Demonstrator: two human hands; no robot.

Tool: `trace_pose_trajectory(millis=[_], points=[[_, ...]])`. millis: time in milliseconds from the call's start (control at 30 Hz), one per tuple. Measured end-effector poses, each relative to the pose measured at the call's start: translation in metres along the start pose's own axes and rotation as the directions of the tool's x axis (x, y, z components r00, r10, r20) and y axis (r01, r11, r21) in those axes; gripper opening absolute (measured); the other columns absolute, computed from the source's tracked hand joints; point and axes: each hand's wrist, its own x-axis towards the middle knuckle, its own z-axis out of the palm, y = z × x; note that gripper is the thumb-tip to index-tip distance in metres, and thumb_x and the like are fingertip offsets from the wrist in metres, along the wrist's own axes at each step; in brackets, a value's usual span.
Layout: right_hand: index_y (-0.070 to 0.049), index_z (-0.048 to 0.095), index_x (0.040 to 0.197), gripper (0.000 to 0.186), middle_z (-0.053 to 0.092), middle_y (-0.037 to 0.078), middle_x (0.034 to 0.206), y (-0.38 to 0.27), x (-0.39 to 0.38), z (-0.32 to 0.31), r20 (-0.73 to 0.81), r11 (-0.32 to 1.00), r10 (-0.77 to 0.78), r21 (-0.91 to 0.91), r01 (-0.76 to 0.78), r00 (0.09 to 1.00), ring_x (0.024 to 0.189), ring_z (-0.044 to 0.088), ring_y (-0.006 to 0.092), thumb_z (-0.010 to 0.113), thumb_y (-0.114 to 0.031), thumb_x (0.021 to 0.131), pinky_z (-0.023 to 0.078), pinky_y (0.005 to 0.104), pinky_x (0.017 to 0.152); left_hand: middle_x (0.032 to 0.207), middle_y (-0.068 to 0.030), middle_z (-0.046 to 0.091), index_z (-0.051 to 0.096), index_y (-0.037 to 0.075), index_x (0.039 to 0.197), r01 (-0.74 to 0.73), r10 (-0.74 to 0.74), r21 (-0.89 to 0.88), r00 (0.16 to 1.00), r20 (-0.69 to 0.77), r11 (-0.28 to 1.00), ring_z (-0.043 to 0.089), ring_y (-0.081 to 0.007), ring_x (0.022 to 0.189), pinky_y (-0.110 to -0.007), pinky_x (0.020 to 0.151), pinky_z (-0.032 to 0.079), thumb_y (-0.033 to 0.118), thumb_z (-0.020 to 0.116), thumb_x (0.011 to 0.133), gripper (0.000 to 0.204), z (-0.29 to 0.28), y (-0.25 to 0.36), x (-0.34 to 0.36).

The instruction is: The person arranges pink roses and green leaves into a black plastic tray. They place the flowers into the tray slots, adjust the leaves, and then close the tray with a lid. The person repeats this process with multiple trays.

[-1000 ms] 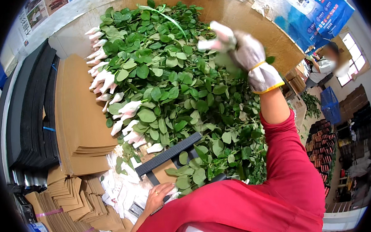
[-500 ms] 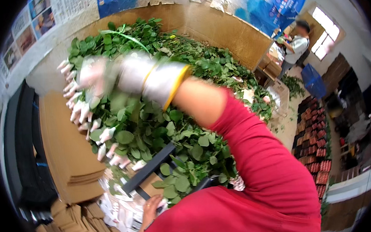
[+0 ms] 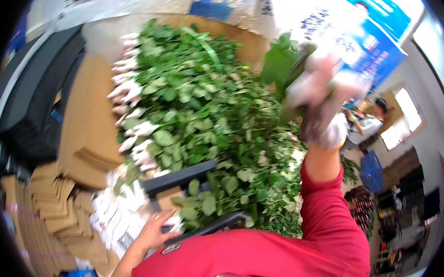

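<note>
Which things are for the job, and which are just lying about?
Seem for the job:
- right hand, holding blurred leafy bunch
- left hand, near black bar
- green leafy pile

Probably just lying about:
- brown cardboard
- black sheets
- blue crate

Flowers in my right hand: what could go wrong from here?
Held up high, the flowers could slip from the right hand and bruise. Their leaves might snag on the leafy pile if lowered onto it. Pale buds jutting from the pile's left edge could get knocked.

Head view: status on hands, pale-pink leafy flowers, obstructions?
White-gloved right hand holds flowers, blurred. Bare left hand beside long black bar. Leafy green pile lies between hands.
</note>
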Motion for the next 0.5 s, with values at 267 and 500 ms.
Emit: trace_pose_trajectory(millis=[267, 500], points=[[-0.013, 0.061, 0.121, 0.05, 0.064, 0.009, 0.077, 0.03, -0.139, 0.222, 0.729, 0.924, -0.23, -0.043, 0.379, 0.644, 0.069, 0.066, 0.0318, 0.073, -0.016, 0.072, 0.051, 0.0424, 0.058, 0.104, -0.0119, 0.066, 0.055, 0.003, 0.135, -0.318, 0.008, -0.447, 0.822, -0.569, 0.836, 0.06, -0.0135, 0.083, -0.031, 0.073, 0.05, 0.023, 0.074, 0.087, 0.055, -0.049, 0.074, -0.009], [-0.013, 0.063, 0.117, 0.044, 0.067, 0.01, 0.08, 0.047, -0.119, 0.221, 0.745, 0.92, -0.256, -0.009, 0.393, 0.616, 0.071, 0.067, 0.0326, 0.072, -0.017, 0.074, 0.053, 0.0418, 0.06, 0.078, -0.0103, 0.067, 0.073, 0.001, 0.107, -0.054, 0.021, -0.026, 0.719, -0.694, 0.998, 0.059, -0.0178, 0.066, -0.031, 0.064, 0.049, 0.001, 0.07, 0.083, 0.024, -0.081, 0.083, -0.064]])
